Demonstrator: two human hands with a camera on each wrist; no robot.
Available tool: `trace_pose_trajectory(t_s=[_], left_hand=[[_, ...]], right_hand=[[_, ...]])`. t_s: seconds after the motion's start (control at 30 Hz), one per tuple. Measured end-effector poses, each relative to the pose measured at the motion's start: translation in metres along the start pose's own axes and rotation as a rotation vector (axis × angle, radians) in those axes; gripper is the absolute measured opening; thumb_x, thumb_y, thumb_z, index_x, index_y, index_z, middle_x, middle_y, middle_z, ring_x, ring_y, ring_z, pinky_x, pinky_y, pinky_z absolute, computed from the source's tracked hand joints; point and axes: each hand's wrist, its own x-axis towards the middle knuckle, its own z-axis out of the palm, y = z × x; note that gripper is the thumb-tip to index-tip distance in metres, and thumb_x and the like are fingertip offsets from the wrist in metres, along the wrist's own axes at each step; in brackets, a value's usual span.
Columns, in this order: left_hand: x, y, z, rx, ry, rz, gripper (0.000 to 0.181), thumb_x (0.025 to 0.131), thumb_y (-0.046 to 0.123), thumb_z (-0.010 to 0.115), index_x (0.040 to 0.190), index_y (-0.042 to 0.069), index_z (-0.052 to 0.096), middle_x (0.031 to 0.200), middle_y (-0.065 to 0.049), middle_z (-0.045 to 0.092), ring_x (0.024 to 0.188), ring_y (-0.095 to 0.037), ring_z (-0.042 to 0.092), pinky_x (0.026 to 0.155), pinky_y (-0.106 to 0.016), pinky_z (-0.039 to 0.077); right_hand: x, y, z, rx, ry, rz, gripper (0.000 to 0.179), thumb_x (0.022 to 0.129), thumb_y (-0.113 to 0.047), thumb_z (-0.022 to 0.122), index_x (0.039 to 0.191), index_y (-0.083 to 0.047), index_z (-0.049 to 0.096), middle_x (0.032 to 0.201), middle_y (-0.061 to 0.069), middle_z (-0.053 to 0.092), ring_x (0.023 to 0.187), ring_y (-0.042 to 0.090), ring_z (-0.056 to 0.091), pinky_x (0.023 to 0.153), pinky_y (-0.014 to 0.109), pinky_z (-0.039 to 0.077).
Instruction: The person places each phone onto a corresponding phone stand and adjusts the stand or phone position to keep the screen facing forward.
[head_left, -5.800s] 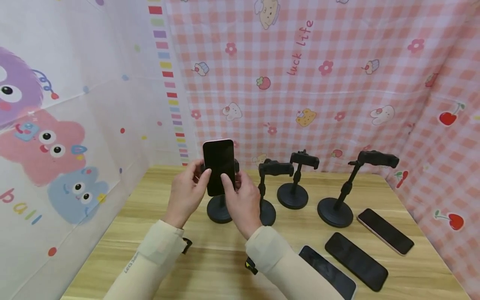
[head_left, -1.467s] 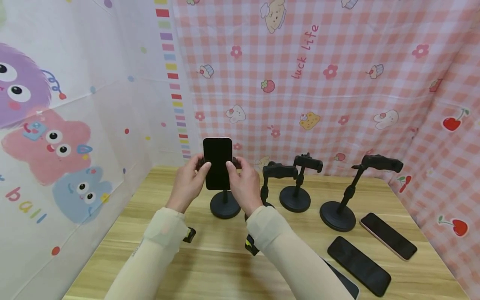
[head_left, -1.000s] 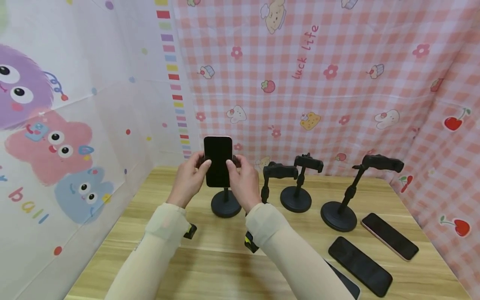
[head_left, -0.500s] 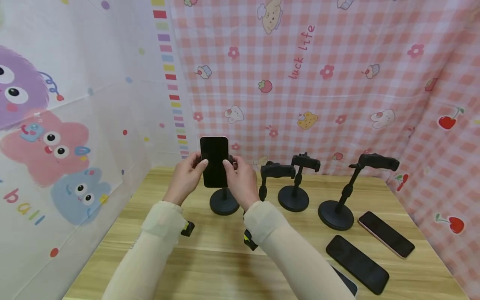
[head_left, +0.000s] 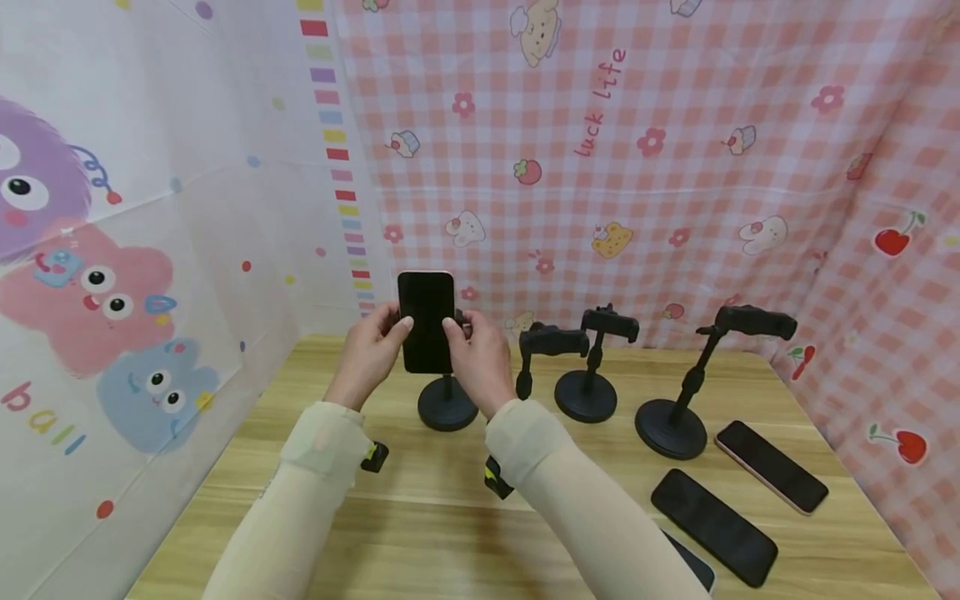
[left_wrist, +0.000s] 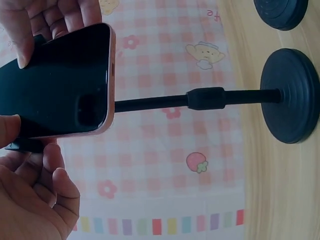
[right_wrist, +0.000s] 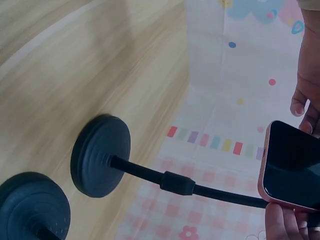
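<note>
In the head view a smartphone with a dark screen and pink edge stands upright on a black phone stand, whose thin pole and round base show below it. My left hand grips the left edge, thumb at the screen's border and fingers curled behind. On the opposite edge my right hand does the same. The left wrist view shows bits of the black clamp jutting out beside the phone, near the fingers. In the right wrist view only part of the phone is in frame.
Three more black phone stands stand to the right, the nearest with its base hidden by my right arm. Three smartphones lie at the front right, one partly under my sleeve. Printed cloth encloses the wooden table.
Compared with several seconds ago, the phone stands straighter and its lower end sits higher in view; both thumbs have shifted upward along it. Over the last second the grip stays nearly the same.
</note>
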Motion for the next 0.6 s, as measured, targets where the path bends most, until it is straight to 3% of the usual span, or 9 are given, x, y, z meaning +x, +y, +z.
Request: trace_pose_trajectory(t_s=[0.23, 0.6], left_hand=[[-0.0018, -0.0012, 0.0022, -0.019, 0.018, -0.001, 0.031, 0.104, 0.026, 0.053, 0.127, 0.005, 0.057, 0.109, -0.016, 0.062, 0.095, -0.028, 0.056, 0.082, -0.04, 0.044], [-0.0007, -0.0036, 0.0078, 0.001, 0.052, 0.019, 0.034, 0.103, 0.026, 0.055, 0.13, 0.006, 0.057, 0.11, -0.016, 0.063, 0.093, -0.029, 0.059, 0.075, -0.038, 0.045]], right_hand=[[-0.0015, 0.0001, 0.0021, 0.043, -0.017, 0.024, 0.042, 0.103, -0.037, 0.054, 0.133, -0.008, 0.057, 0.107, 0.007, 0.066, 0.092, 0.021, 0.063, 0.08, 0.039, 0.054], [0.0008, 0.003, -0.0009, 0.039, -0.032, 0.029, 0.043, 0.104, -0.036, 0.053, 0.137, -0.008, 0.055, 0.111, 0.008, 0.066, 0.095, 0.021, 0.063, 0.083, 0.039, 0.054]])
